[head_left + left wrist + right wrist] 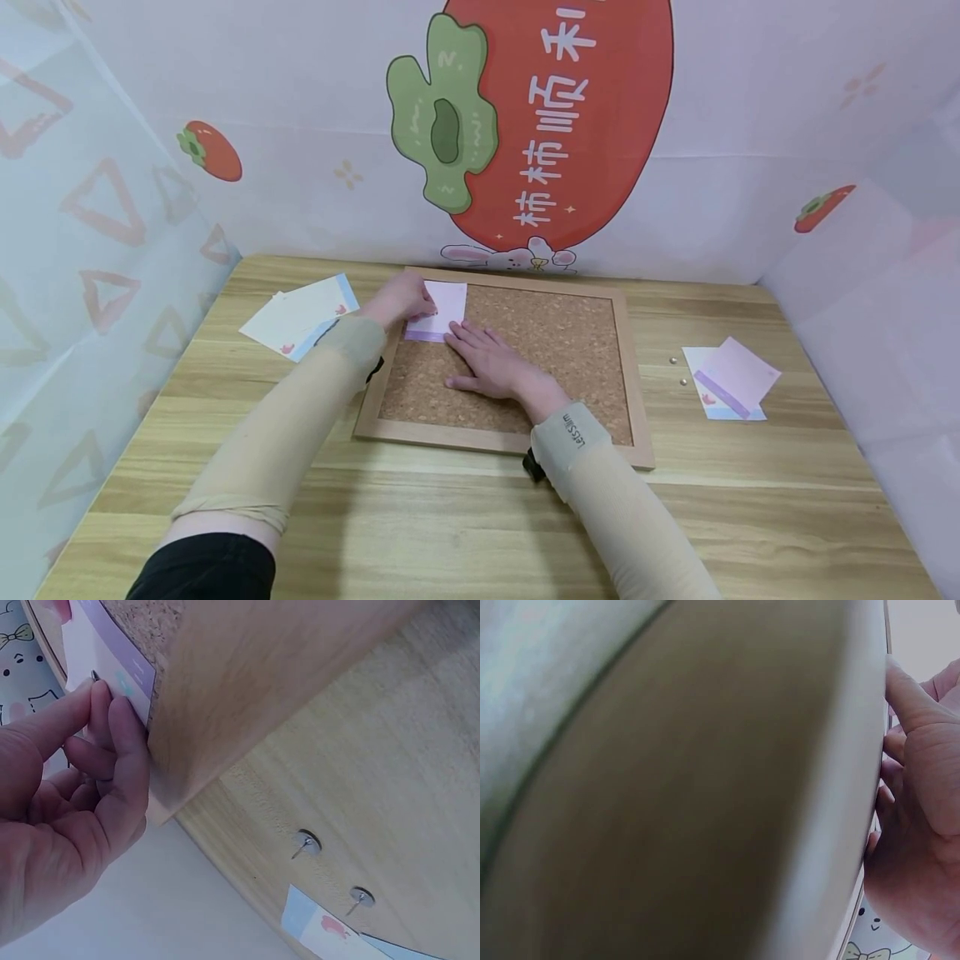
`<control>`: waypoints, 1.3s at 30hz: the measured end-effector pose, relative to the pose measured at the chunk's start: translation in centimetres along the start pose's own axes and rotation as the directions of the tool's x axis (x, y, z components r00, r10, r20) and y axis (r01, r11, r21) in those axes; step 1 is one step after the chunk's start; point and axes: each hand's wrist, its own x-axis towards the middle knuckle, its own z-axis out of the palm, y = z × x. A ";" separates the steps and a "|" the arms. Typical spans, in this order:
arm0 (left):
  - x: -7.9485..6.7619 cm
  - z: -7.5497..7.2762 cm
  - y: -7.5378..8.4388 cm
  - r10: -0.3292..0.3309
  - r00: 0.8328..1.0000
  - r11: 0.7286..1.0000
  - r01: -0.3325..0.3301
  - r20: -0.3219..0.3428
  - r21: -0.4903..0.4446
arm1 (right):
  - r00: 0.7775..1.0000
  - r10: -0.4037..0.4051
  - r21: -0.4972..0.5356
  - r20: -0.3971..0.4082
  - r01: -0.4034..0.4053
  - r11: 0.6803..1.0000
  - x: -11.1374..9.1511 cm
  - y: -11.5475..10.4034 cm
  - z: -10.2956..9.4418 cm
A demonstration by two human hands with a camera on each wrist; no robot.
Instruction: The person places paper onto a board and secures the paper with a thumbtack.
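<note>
A wood-framed cork board [555, 350] lies on the table. At its far left corner is a pale note sheet [452, 300] with a purple strip along its near edge. My left hand [397, 300] is over the sheet's left side. In the left wrist view, its thumb and forefinger pinch a thumbtack [94, 675] against the paper; only a small metal bit shows. My right hand [491, 364] rests on the cork with fingers spread, fingertips right at the sheet's lower right corner. The right wrist view shows this hand side-on along the board's edge.
White sheets with blue strips [292, 318] lie left of the board. Near them are two thumbtacks [307, 841], points up. Right of the board, a purple sheet [738, 373] overlaps a white-and-blue one, beside two more thumbtacks [672, 361]. A printed cloth backdrop [315, 208] stands behind.
</note>
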 end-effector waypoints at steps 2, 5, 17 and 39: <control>0.0 0.0 0.0 -0.007 1.000 1.000 0.007 -0.001 0.015 | 1.000 -0.003 0.001 -0.001 0.003 1.000 0.0 -0.1 -0.1; 0.0 -0.1 0.1 -0.010 1.000 0.999 0.010 -0.006 0.040 | 1.000 -0.004 0.002 -0.001 0.004 1.000 0.0 -0.2 -0.1; -0.7 0.0 -0.9 0.038 0.997 0.996 -0.044 -0.069 -0.079 | 1.000 -0.007 0.007 -0.006 0.007 1.000 0.0 -0.3 -0.1; -5.0 1.2 -3.0 0.175 0.977 0.977 -0.188 -0.125 -0.099 | 0.999 -0.010 0.010 -0.036 0.011 1.000 -0.3 -0.1 0.2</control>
